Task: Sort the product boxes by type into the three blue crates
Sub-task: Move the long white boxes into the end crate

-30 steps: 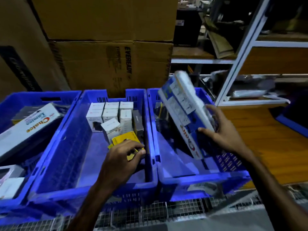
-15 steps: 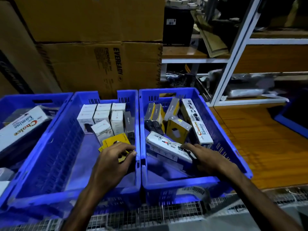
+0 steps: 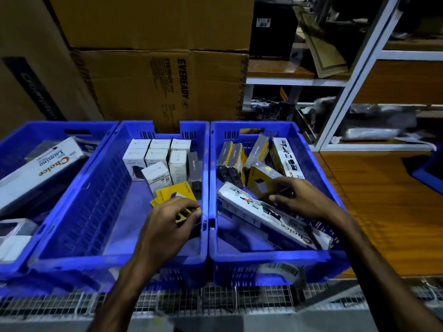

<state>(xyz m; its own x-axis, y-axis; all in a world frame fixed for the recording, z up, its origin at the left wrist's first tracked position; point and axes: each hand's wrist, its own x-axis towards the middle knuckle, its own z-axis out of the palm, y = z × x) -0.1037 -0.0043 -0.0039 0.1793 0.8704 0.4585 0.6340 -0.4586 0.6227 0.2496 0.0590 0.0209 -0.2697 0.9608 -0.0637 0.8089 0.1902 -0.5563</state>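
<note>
Three blue crates stand side by side: left crate, middle crate, right crate. In the middle crate, white boxes stand in rows at the back. My left hand grips a flat yellow box near that crate's right wall. The right crate holds upright grey and yellow boxes and a long white Choice box lying slantwise. Above it, my right hand curls its fingers round a yellow and grey box.
Another long white Choice box lies in the left crate. Brown cartons are stacked behind the crates. White shelving stands at the back right, a wooden top lies to the right, and a wire mesh runs along the front.
My right hand lowered the long white Choice box into the right crate, then let go and moved up onto the yellow and grey box. My left hand stayed on the yellow box.
</note>
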